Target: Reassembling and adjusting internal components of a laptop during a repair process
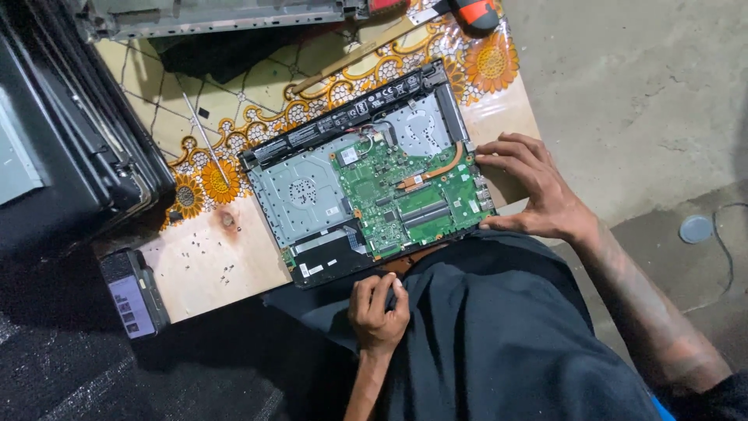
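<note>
Centrally, the opened laptop (366,175) lay bottom-up on the flowered table (226,257). Spread fingers of the right hand (538,191) rested against its right edge; the left hand (378,308), fingers curled together, sat just below its lower edge.

The opened laptop (366,183), green circuit board and long black battery exposed, lies askew on the patterned table.

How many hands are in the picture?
2. The right hand rests on the right edge of the opened laptop. The left hand is curled at the laptop's near edge, above the dark cloth. None seem hidden.
</note>
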